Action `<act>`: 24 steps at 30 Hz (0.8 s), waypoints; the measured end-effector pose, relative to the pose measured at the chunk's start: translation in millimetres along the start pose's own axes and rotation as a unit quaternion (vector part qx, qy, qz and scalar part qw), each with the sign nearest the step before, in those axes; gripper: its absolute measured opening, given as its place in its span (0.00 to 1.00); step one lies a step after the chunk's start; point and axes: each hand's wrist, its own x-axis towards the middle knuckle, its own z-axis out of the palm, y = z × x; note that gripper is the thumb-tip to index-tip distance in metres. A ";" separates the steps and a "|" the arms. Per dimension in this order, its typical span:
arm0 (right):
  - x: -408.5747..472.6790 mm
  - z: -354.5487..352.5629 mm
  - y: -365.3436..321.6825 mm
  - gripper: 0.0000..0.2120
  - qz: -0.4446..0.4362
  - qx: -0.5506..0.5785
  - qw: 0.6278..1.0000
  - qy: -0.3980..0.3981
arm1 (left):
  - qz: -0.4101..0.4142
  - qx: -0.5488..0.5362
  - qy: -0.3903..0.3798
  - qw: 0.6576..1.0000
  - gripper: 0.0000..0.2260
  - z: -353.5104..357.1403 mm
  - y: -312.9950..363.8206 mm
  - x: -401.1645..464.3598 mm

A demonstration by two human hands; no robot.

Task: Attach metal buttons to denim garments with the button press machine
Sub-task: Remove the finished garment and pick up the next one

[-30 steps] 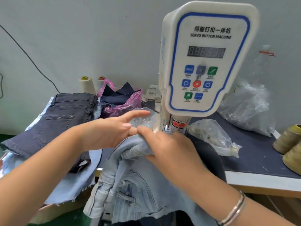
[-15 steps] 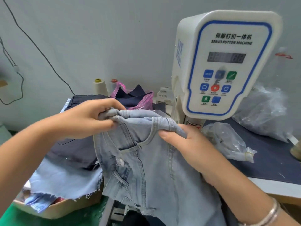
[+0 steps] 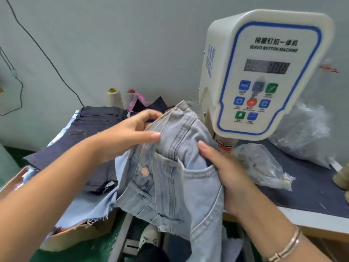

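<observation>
A light blue denim garment (image 3: 175, 178) hangs in front of the white servo button machine (image 3: 260, 72). My left hand (image 3: 130, 135) pinches its waistband edge at the upper left. My right hand (image 3: 224, 165) grips the fabric beside the front pocket, thumb on top, just below the machine's press head (image 3: 225, 143). A round metal button (image 3: 145, 172) shows on the garment's fly, and another sits lower near the hem (image 3: 163, 228).
Dark denim shorts (image 3: 90, 137) lie stacked on a pile at the left over a cardboard box (image 3: 79, 233). Clear plastic bags (image 3: 262, 165) rest on the dark table top (image 3: 309, 188) at the right. Thread cones (image 3: 114, 98) stand by the wall.
Both hands have lifted the light denim garment up away from the press head and turned it. The left hand went from open fingers to pinching the waistband. The view has shifted left.
</observation>
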 end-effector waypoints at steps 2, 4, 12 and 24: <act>3.2 7.9 1.1 0.20 0.014 0.129 0.991 -0.023 | -0.084 0.066 -0.072 0.992 0.32 -18.7 -22.1 -20.5; 5.6 17.6 -3.9 0.15 -0.008 0.173 0.985 -0.025 | -0.155 0.075 -0.115 0.978 0.35 -32.4 -44.6 -42.8; 22.8 35.4 -11.9 0.15 -0.095 0.098 0.991 -0.008 | -0.199 0.096 -0.002 0.975 0.08 -43.3 -53.3 -75.2; 19.0 69.0 29.8 0.06 -0.366 -0.549 0.738 0.139 | -0.183 -0.233 0.217 0.930 0.12 -70.8 13.7 -78.6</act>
